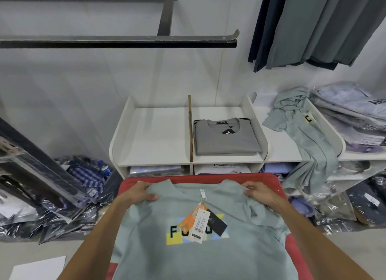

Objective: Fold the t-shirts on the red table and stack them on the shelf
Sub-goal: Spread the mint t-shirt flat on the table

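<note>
A pale green t-shirt (208, 254) with a printed logo and hanging price tags (200, 219) lies face up, spread over the red table (271, 179). My left hand (140, 192) pinches its left shoulder and my right hand (257, 191) pinches its right shoulder. Beyond the table stands a white shelf (154, 133); a folded grey t-shirt (225, 137) lies in its right compartment. The shelf's left compartment holds nothing.
A second pale green shirt (309, 137) hangs unfolded over the shelf unit on the right, beside a pile of bagged clothes (351, 114). Bagged garments (83, 185) litter the floor on both sides. A black rail (117, 40) crosses overhead, and dark clothes (313, 25) hang at the upper right.
</note>
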